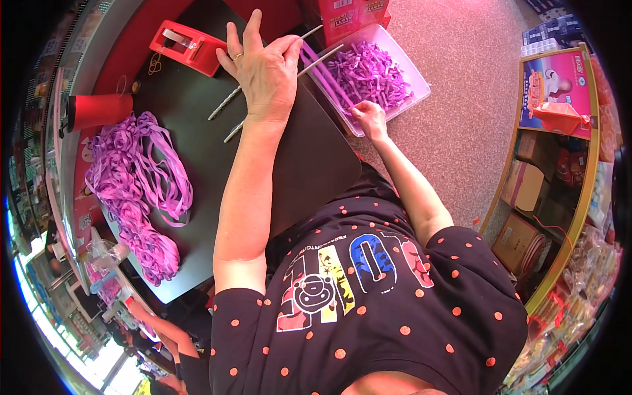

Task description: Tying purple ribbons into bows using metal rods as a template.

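Observation:
A purple ribbon (334, 85), folded into two strands, runs taut over the near side of a pale plastic bin (421, 89). My left hand (266, 82) pinches its far end between thumb and forefinger, the other fingers stretched up. At the lower end, my right hand (370, 120) grips the strands by the bin's near rim. Many short purple ribbon pieces (372, 72) fill the bin. Two thin metal rods (320, 60) with twisted ends pass beneath my left hand and stick out past the table edge toward the bin.
A heap of long purple ribbon (125, 178) lies on the dark table (303, 158) at left. Beyond it are a red tape dispenser (191, 49) and a red cylinder (102, 112). Red boxes (349, 16) stand behind the bin. Shelving (573, 184) is at right; another person's arm (161, 329) shows lower left.

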{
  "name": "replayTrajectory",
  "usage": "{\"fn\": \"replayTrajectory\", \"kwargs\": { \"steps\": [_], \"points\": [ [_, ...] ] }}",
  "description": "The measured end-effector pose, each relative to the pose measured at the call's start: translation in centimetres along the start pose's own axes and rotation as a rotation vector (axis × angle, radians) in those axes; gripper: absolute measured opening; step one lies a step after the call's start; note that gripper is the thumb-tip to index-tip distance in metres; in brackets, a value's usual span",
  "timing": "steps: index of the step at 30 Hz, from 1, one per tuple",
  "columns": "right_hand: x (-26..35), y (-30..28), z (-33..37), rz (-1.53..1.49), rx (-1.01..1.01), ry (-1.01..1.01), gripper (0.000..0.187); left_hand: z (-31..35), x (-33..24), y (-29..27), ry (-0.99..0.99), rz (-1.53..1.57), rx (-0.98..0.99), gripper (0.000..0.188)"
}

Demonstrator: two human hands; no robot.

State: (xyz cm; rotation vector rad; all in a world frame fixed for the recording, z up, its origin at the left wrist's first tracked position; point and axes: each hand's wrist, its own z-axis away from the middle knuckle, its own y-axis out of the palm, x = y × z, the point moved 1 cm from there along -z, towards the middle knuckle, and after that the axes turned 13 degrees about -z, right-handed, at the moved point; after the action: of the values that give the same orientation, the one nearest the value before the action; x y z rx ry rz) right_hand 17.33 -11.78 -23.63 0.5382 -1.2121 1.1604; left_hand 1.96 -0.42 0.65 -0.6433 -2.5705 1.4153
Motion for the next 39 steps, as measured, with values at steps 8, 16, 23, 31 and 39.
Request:
{"fn": "replayTrajectory", "kwargs": {
  "steps": [8,16,23,31,39],
  "points": [
    [-0.4,0.0,1.0,0.079,0.1,-0.357,0.022,-0.1,0.3,0.3,-0.006,-0.032,0.03,0.016],
    [-0.3,-3.8,4.8,0.047,0.206,-0.719,0.028,-0.1,0.6,0.8,-0.052,0.083,0.004,0.009],
    [2.0,-6.6,9.1,0.09,0.129,-0.769,0.029,0.1,0.6,0.7,-0.086,0.049,0.025,0.014],
    [2.0,-9.0,11.9,0.115,0.228,-0.679,0.013,-0.1,0.9,1.2,-0.082,0.125,-0.031,0.007],
    [7.7,-11.3,17.7,0.112,0.087,-0.835,0.018,-0.3,1.1,1.1,-0.121,0.1,0.049,0.009]
  ]
}}
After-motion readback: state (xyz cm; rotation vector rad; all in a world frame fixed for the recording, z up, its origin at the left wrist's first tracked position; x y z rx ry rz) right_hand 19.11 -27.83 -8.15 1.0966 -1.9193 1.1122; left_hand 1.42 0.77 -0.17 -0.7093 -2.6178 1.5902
